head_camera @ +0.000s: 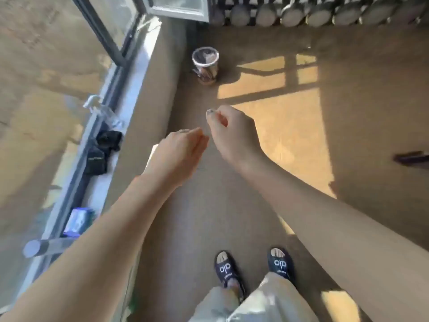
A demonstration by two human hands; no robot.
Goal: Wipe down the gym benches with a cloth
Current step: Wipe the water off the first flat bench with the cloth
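I stand looking down at a brown floor, both bare arms stretched forward. My left hand point(180, 151) is seen from the back, its fingers curled under. A small white patch point(154, 152) shows past its left edge; I cannot tell whether the hand holds it. My right hand point(232, 130) hangs a little farther ahead, fingers loosely curled, thumb up, nothing visible in it. A dark cloth point(105, 145) lies bundled on the window sill point(130, 108) to my left, beyond a clear spray bottle point(98, 109). No bench is plainly in view.
The sill also holds a blue packet point(79, 219) and a grey tube point(45, 247). A lined waste bin point(205, 65) stands ahead by the wall. Dumbbells point(301, 15) line the far wall. A dark object point(412, 159) juts in at the right edge. My sandalled feet point(253, 268) are below.
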